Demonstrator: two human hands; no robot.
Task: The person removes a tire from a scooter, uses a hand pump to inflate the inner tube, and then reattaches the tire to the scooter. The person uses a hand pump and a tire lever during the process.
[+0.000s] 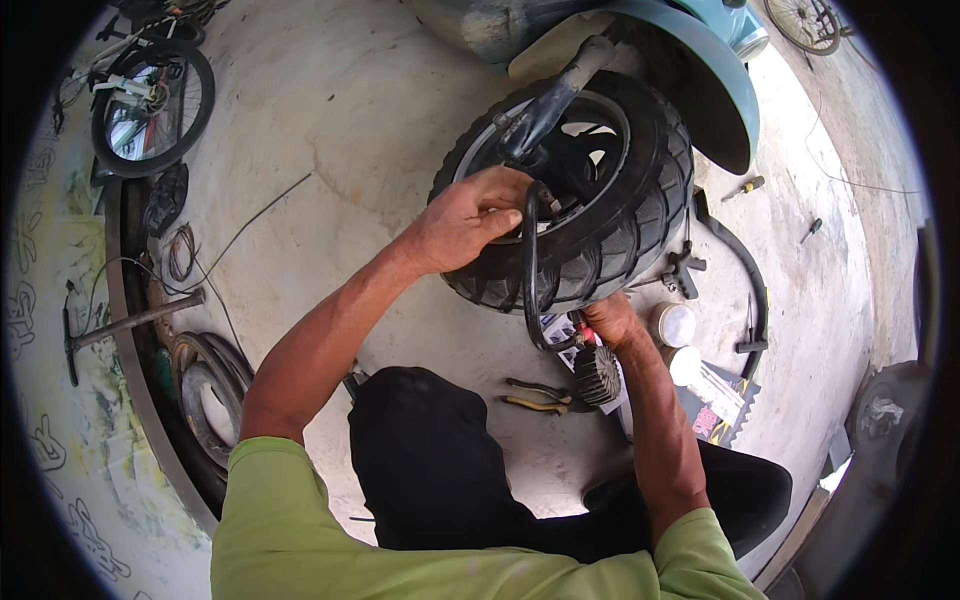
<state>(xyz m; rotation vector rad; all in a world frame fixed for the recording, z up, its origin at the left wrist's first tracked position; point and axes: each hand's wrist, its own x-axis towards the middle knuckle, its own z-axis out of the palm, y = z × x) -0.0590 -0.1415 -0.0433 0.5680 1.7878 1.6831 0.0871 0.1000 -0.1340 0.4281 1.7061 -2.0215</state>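
A thick black treaded tire on a wheel sits at the upper middle, joined to a dark fork. My left hand has its fingers closed on the end of a black hose at the rim, near the valve area. The hose loops down to a red fitting beside a black finned pump part. My right hand is beside that fitting, under the tire's lower edge, fingers curled and partly hidden; I cannot make out what it grips.
Pliers, round containers, T-handled tools, a screwdriver and a curved black tube lie on the floor. A pale blue fender is above. A bicycle wheel and coiled tubes are left.
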